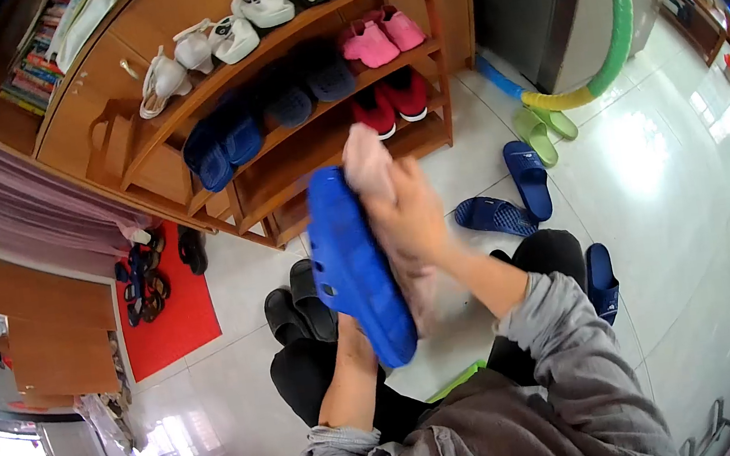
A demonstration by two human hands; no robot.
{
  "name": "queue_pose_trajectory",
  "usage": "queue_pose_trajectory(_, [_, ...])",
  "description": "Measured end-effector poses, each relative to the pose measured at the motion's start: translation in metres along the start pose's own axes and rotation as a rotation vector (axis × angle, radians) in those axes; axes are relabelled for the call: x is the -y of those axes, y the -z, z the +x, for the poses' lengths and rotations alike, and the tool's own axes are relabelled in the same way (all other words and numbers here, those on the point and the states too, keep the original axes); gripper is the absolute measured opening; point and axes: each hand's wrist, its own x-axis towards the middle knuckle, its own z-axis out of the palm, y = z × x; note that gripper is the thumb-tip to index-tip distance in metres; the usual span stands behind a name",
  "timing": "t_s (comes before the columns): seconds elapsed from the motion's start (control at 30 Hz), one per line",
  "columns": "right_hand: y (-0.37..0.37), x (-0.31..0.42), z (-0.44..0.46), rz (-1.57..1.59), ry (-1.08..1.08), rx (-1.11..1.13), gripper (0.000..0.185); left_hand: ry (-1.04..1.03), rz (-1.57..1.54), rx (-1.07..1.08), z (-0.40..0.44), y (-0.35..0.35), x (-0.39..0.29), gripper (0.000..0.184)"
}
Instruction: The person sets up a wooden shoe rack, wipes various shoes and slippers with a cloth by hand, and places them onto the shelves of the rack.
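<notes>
Head view shows us holding up a blue slipper [353, 266], just left of our right-hand grip. Our right hand [409, 213] is closed around a pink cloth [366, 159] that seems to lie against the slipper's right side — both are a little blurred, so we judge it a rubbing stroke. Our left hand [352, 332] comes up from below that grip and vanishes behind the slipper; we cannot tell whether its fingers clasp the slipper or sit inside it.

To rub well, we want firm backing from the left, so the slipper does not twist under the cloth. The cloth works best bunched under our palm, its loose lower end gathered in — long strokes first, then the rim and the small holes.

Beyond the grip stands a shoe rack [293, 162]; black slippers [312, 300] lie to its lower left, and navy slippers [529, 180] to its right.
</notes>
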Motion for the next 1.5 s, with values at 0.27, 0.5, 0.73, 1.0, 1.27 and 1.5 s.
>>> queue_pose_trajectory(0.27, [0.002,-0.017,-0.081,-0.167,0.583,0.268,0.042,-0.045,-0.029,-0.114,-0.009,0.022,-0.02,0.037])
queue_pose_trajectory(0.5, [-0.02,-0.087,-0.121,-0.048,-0.023,0.49,0.029,-0.079,-0.001,-0.201,-0.015,0.054,-0.05,0.036])
queue_pose_trajectory(0.73, [0.019,0.02,-0.02,0.439,0.127,0.183,0.034,-0.102,0.013,-0.141,-0.001,0.027,-0.037,0.035])
queue_pose_trajectory(1.0, [-0.025,0.004,-0.01,0.111,0.294,0.061,0.044,-0.057,0.03,-0.162,-0.001,0.019,-0.016,0.034])
queue_pose_trajectory(1.27, [-0.037,-0.035,-0.112,0.187,0.068,0.343,0.049,-0.056,0.028,-0.242,-0.007,0.037,-0.021,0.033])
queue_pose_trajectory(1.5, [-0.037,-0.037,-0.044,0.146,-0.204,0.084,0.036,-0.034,0.036,-0.261,-0.02,0.035,-0.003,0.032])
